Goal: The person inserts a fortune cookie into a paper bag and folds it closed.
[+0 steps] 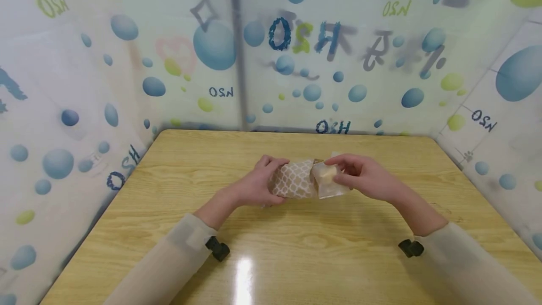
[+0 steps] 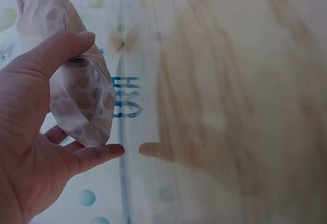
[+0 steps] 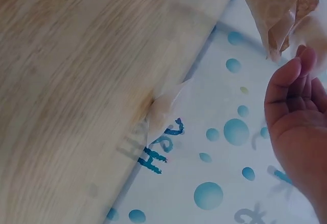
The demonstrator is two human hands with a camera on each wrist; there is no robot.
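From my remote station I am observing two bare hands working over the tabletop [image 1: 305,244], at its middle and toward the far side. The left hand [image 1: 254,186] is gripping a beige bag [image 1: 294,180] with a white lattice pattern; in the left wrist view its thumb is lying across the bag and its other fingers are supporting the opposite side. One finger of that hand is extending just off the tabletop, which is reflecting it.

The right hand [image 1: 372,180] is pinching a translucent packet [image 1: 327,186] between thumb and fingertips. The packet is sitting against the right end of the bag, where the mouth is gaping; something pale is showing through the film. I cannot tell whether any edge of the packet is resting inside the bag.

Both forearms are entering from the near side in pale sleeves [image 1: 470,267], and a black clip [image 1: 218,248] is showing beside the left cuff. A dotted backdrop [image 1: 262,84] is standing behind the far edge and along both sides.
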